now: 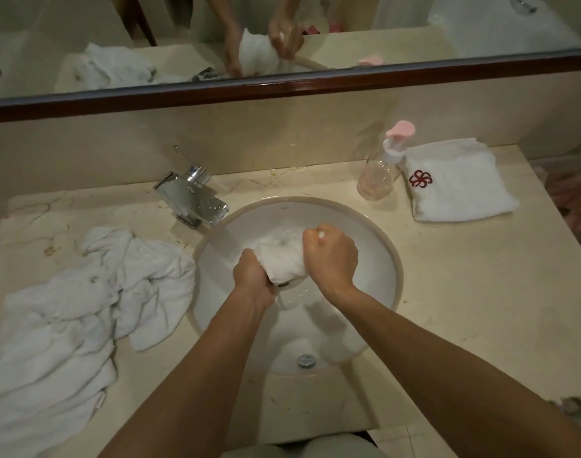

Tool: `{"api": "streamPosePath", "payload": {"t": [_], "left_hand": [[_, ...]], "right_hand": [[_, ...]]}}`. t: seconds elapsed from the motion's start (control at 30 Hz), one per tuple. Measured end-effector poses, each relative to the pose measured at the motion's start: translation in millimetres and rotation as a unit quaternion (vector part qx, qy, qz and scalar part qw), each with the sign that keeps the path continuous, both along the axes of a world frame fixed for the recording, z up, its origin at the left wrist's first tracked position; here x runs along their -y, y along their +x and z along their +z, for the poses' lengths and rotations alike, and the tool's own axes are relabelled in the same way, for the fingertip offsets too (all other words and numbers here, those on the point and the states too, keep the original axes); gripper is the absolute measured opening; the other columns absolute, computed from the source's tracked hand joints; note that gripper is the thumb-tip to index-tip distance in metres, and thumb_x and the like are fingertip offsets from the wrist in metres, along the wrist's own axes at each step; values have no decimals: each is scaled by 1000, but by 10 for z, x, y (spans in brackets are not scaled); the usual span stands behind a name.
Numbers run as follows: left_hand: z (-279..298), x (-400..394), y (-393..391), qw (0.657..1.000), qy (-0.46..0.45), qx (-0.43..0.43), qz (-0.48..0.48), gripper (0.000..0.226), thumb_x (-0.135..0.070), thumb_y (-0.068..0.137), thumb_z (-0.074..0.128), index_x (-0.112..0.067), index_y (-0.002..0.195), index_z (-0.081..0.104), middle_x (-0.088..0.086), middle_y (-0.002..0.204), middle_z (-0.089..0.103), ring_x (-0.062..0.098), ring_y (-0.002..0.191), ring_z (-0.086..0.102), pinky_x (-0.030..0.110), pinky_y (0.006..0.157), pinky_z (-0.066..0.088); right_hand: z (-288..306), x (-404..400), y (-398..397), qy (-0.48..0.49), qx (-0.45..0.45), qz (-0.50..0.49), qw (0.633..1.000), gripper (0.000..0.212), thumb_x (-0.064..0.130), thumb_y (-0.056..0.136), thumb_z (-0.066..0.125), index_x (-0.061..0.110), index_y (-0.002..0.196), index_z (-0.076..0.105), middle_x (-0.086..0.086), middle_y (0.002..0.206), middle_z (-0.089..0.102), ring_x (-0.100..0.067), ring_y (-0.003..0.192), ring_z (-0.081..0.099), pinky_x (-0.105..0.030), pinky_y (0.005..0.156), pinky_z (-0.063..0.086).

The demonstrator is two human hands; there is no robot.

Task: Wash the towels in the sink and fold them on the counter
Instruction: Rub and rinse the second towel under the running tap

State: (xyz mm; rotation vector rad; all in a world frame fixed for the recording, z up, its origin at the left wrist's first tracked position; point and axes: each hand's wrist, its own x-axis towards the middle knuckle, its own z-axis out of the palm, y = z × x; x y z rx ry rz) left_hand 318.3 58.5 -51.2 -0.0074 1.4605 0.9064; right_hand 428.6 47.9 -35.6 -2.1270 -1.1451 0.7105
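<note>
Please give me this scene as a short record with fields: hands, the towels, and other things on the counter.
left hand: grips wet towel
right hand: grips same towel
location: above sink
unwashed towels: crumpled heap, counter left of sink
folded towel: counter right, red emblem
soap bottle: beside folded towel
faucet: no running water visible

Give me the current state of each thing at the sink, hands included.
left hand: gripping the wet towel
right hand: gripping the same towel
wet towel: bunched between both hands, over the basin
sink: towel held over it; water level unclear
faucet: no water seen running
towel pile: crumpled, unfolded, left of the sink
folded towel: folded flat, red emblem up
soap bottle: upright, nearly empty
</note>
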Motion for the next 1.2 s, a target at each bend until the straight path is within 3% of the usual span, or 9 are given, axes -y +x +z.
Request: {"api": "streamPosePath", "payload": {"t": [0.13, 0.27, 0.4, 0.5, 0.63, 0.7, 0.8, 0.97, 1.2], "left_hand": [[-54, 133, -49, 1000, 3, -25, 0, 20, -24, 93, 49, -10, 92, 65, 9, 95, 68, 27, 79, 65, 29, 61, 51], [121, 228, -262, 981, 82, 57, -166, 52, -47, 93, 56, -8, 128, 61, 14, 120, 69, 30, 114, 65, 44, 103, 48], [312, 361, -515, 935, 202, -49, -287, 45, -21, 88, 67, -22, 131, 54, 5, 123, 68, 20, 111, 66, 44, 104, 49], [409, 354, -624, 851, 325, -239, -336, 68, -44, 70, 84, -36, 130, 54, -6, 110, 65, 2, 94, 67, 30, 84, 58], [369, 193, -542, 744, 423, -386, -345, 64, -60, 60, 74, -15, 102, 55, 1, 99, 59, 10, 89, 58, 22, 72, 49], [343, 137, -488, 756, 444, -352, -329, 65, -53, 68, 72, -11, 113, 52, 1, 123, 55, 10, 111, 55, 25, 87, 48], [375, 143, -380, 796, 487, -215, -288, 60, -19, 81, 71, -15, 136, 49, -10, 143, 52, 7, 132, 49, 30, 102, 48], [374, 106, -138, 907, 394, -145, -34, 5, -13, 83, 67, -16, 86, 69, 4, 90, 71, 37, 95, 67, 51, 82, 55], [96, -51, -138, 983, 136, 19, 123, 12, -7, 90, 53, -10, 86, 64, 5, 79, 66, 20, 69, 65, 23, 53, 53]], "right_hand": [[-87, 37, 74, -97, -80, -25, 992, 34, 25, 91, 48, 14, 60, 39, 0, 58, 42, -25, 58, 49, -31, 55, 31], [-4, 133, 233, -124, -325, -54, 936, 24, 28, 91, 62, 12, 76, 53, -1, 71, 54, -20, 66, 55, -30, 60, 42], [3, 256, 374, -103, -502, -72, 856, 16, 19, 92, 68, 10, 103, 60, -2, 82, 69, -15, 74, 67, -33, 71, 55], [-97, 268, 252, -84, -588, -118, 796, 30, 23, 87, 74, 5, 111, 68, -12, 107, 73, -26, 96, 71, -45, 94, 55], [-75, 267, 76, -149, -732, -183, 639, 53, 42, 87, 73, 1, 121, 70, -21, 123, 68, -37, 118, 64, -53, 102, 48], [-52, 260, 42, -150, -750, -167, 622, 51, 38, 88, 71, 4, 126, 68, -18, 126, 68, -35, 120, 63, -49, 106, 47], [37, 146, -47, -86, -742, -198, 634, 48, 18, 80, 62, -1, 123, 67, -20, 128, 66, -36, 119, 63, -52, 105, 48], [153, -26, -231, 91, -531, -298, 788, 8, 4, 82, 61, 5, 86, 55, -8, 73, 59, -19, 61, 62, -33, 58, 55], [150, -151, -456, 191, -199, -180, 944, 17, 10, 75, 64, 14, 86, 52, -4, 81, 62, -21, 73, 58, -32, 66, 50]]}}
